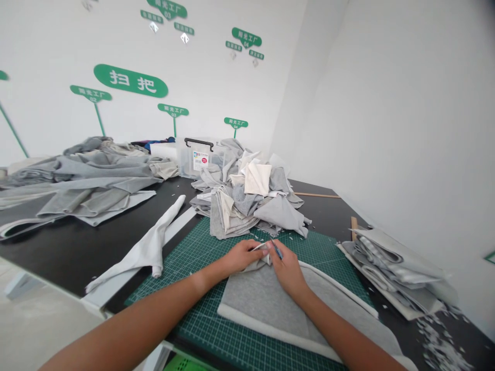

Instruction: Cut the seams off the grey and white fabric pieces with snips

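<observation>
A grey cloth (263, 304) with a pale, thick edge lies spread over the green gridded cutting mat (320, 252). My left hand (243, 256) is closed on a gathered part of its far edge, lifted off the mat. Right beside it, my right hand (286, 268) is closed around a small tool with a blue handle (277, 250). Its fingertips meet the same bunched edge, and the tool's working end is too small to make out. Just beyond both hands rises a heap of grey and cream cloth pieces (257, 179).
Folded grey cloths (398, 273) lie at the right, near scattered fabric scraps (441, 340). A twisted white cloth (149, 247) rests left of the mat. Farther back are a large grey fabric pile (96, 175) and a clear plastic box (187, 159) with a black handle.
</observation>
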### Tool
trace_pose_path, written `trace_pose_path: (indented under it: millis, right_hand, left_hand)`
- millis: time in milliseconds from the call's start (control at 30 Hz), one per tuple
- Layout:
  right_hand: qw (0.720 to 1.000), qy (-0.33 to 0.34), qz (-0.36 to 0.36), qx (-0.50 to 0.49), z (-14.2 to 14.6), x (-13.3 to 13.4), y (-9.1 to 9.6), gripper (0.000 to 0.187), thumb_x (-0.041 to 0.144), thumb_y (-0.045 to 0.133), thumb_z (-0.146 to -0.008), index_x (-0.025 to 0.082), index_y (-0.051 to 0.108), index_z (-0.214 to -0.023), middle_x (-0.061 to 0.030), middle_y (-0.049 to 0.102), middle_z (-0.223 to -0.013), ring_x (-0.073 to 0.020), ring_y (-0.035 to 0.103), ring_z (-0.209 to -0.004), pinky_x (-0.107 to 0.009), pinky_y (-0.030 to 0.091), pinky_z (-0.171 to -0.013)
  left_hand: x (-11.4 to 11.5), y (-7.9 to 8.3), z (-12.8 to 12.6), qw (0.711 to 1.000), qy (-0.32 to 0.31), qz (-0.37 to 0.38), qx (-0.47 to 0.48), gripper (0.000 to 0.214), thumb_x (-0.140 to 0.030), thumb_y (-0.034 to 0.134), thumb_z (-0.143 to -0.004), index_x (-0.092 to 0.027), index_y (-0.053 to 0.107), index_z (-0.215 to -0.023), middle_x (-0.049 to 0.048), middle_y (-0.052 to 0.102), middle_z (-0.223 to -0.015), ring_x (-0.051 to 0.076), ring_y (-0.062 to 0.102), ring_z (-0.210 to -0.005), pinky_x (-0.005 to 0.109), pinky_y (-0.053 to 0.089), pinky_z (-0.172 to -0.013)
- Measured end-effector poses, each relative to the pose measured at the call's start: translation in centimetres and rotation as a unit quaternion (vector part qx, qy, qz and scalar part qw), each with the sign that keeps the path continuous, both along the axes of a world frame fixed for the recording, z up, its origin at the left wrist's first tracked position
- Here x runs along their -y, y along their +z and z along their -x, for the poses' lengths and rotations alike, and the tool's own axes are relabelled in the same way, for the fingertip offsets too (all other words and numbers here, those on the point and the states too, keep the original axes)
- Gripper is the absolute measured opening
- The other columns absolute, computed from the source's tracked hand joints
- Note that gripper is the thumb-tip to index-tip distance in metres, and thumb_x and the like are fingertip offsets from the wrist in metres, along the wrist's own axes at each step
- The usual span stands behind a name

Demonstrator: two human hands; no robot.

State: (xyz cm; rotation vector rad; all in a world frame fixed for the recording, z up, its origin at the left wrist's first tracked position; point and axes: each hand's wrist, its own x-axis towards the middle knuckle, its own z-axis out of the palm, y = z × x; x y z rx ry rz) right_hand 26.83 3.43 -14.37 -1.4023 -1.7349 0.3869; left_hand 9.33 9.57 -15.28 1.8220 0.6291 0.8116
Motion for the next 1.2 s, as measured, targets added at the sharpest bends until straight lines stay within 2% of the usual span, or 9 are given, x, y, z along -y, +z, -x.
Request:
trace_pose_path:
  millis: [133, 267, 567, 867, 1033, 1200]
  right_hand:
    - [0.999, -0.018, -0.014, -0.027, 0.2, -0.1, 0.1, 0.038, 0.05, 0.044, -0.102, 0.02, 0.066, -0.093, -0.0015, 0.068, -0.089, -0.0197, 0.06, -0.083, -0.026, 0.041, -0.075]
    - [0.998, -0.016, -0.012, -0.051, 0.3, -0.1, 0.4, 0.037, 0.05, 0.046, -0.101, 0.019, 0.065, -0.092, -0.0018, 0.068, -0.088, -0.0202, 0.06, -0.084, -0.026, 0.042, -0.077]
    - [0.998, -0.019, 0.007, -0.063, 0.2, 0.1, 0.8, 0.038, 0.051, 0.049, -0.1, 0.019, 0.066, -0.09, -0.0022, 0.067, -0.085, -0.02, 0.059, -0.081, -0.027, 0.043, -0.074]
    - [0.995, -0.022, 0.019, -0.095, 0.0, 0.3, 0.9, 0.037, 0.053, 0.054, -0.096, 0.018, 0.068, -0.094, -0.004, 0.07, -0.089, -0.0224, 0.062, -0.085, -0.028, 0.045, -0.078]
    - [0.991, -0.016, 0.029, -0.13, 0.0, 0.1, 0.7, 0.038, 0.053, 0.057, -0.094, 0.017, 0.068, -0.096, -0.0053, 0.071, -0.087, -0.0221, 0.063, -0.081, -0.029, 0.046, -0.075]
    - [0.988, -0.008, 0.056, -0.144, -0.3, 0.1, 0.7, 0.039, 0.056, 0.057, -0.093, 0.018, 0.066, -0.091, -0.0033, 0.067, -0.075, -0.0185, 0.059, -0.067, -0.026, 0.042, -0.06]
  left_hand:
    - [0.4, 0.3, 0.1, 0.998, -0.026, 0.028, 0.041, 0.044, -0.053, 0.058, -0.091, -0.012, 0.072, -0.092, 0.0039, 0.066, -0.087, 0.017, 0.056, -0.083, 0.026, 0.043, -0.081]
    - [0.8, 0.7, 0.3, 0.996, -0.035, 0.07, 0.049, 0.044, -0.052, 0.058, -0.091, -0.011, 0.072, -0.099, 0.005, 0.069, -0.094, 0.019, 0.059, -0.086, 0.027, 0.044, -0.082]
    - [0.8, 1.0, 0.2, 0.994, -0.029, 0.093, 0.048, 0.044, -0.052, 0.064, -0.087, -0.012, 0.075, -0.101, 0.0043, 0.071, -0.095, 0.02, 0.06, -0.088, 0.028, 0.045, -0.082]
    - [1.7, 0.9, 0.0, 0.977, -0.039, 0.182, 0.101, 0.049, -0.056, 0.068, -0.084, -0.012, 0.074, -0.103, 0.0065, 0.072, -0.096, 0.019, 0.061, -0.084, 0.03, 0.044, -0.081]
    - [1.7, 0.9, 0.2, 0.985, -0.021, 0.149, 0.086, 0.049, -0.058, 0.066, -0.084, -0.011, 0.074, -0.096, 0.0045, 0.068, -0.088, 0.017, 0.057, -0.08, 0.027, 0.042, -0.077]
    - [1.3, 0.7, 0.3, 0.991, 0.005, 0.107, 0.078, 0.047, -0.059, 0.063, -0.086, -0.012, 0.07, -0.086, 0.0014, 0.06, -0.079, 0.015, 0.051, -0.075, 0.025, 0.039, -0.07]
